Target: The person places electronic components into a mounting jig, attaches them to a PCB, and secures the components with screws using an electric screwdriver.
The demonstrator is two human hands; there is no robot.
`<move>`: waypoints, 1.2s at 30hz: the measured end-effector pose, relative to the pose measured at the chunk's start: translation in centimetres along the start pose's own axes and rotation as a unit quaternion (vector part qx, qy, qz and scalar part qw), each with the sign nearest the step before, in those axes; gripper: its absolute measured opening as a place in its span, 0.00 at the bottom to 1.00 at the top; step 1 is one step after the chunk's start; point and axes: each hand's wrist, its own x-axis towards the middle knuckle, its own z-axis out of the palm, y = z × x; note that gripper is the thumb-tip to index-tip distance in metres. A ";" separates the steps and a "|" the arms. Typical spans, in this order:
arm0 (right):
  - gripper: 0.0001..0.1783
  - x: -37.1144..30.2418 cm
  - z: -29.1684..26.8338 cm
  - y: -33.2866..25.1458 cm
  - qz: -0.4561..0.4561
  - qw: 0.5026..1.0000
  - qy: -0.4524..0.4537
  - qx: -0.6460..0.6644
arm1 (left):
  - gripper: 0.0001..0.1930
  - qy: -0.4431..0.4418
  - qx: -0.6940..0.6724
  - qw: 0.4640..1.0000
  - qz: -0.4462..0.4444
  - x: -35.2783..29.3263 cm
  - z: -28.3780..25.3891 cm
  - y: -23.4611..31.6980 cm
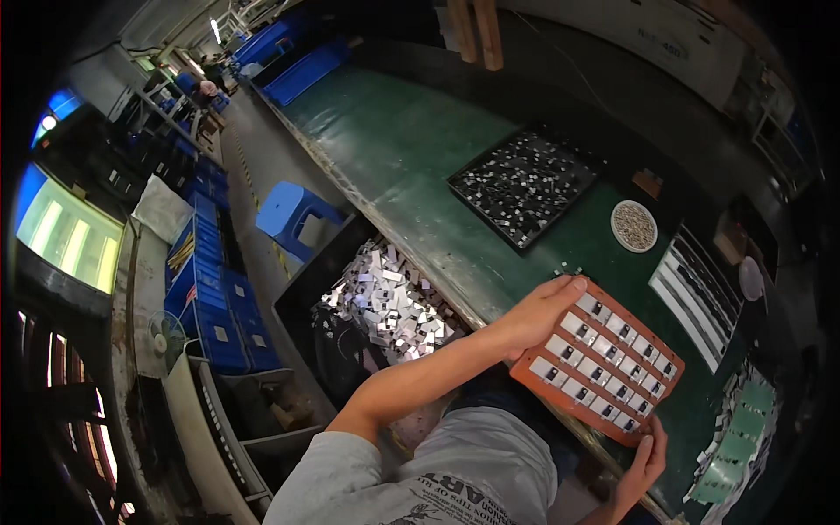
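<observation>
Between my two hands is an orange rectangular tray, tilted over the table's front edge. Rows of small white pieces with dark parts sit in its slots. My left hand grips the tray's upper left corner, thumb along the edge and the other fingers hidden beneath. At the lower right corner, my right hand holds the edge, its fingers partly hidden by the tray. A few tiny light bits lie on the green table just beyond my left hand.
A black tray of small loose parts lies farther back, beside a round white dish of tiny pieces. White strips and a green-topped stack are at right. Below the table's edge stands a bin of white pieces, near a blue stool.
</observation>
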 end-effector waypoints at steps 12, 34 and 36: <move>0.19 2.7 1.1 2.1 0.000 0.994 -0.025 0.109 | 0.21 0.405 0.397 0.692 0.446 -23.3 -14.5 10.5; 0.16 2.0 1.7 2.5 0.010 0.994 0.007 0.112 | 0.17 0.539 0.657 0.426 0.311 -19.0 -21.8 9.2; 0.16 2.1 1.8 2.6 0.011 0.992 0.001 0.124 | 0.17 0.482 0.704 0.454 0.257 -17.1 -21.4 8.3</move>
